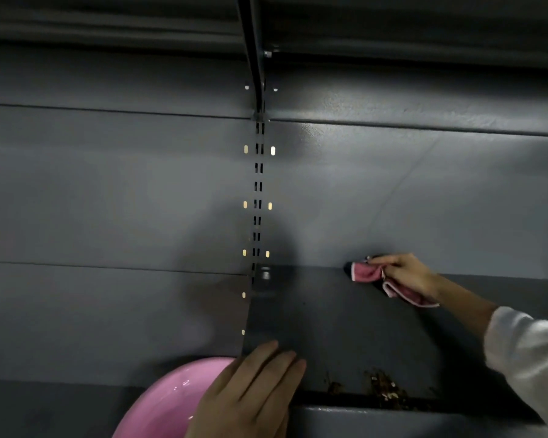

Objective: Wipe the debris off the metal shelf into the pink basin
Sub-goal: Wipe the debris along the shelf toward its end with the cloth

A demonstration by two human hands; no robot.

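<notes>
Dark grey metal shelf (345, 327) | debris (383, 388) loose, light, at front lip | right hand (408, 275) gripped soft, limp cloth (366, 271) at back | left hand (253, 390) flat on corner, above pink basin (168, 396)

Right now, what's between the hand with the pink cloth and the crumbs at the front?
Only bare dark shelf, as the head view shows. The right hand holds the cloth at the back; the debris sits at the front edge.

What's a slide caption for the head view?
Right hand wipes shelf with pink cloth; left hand by pink basin.
</notes>
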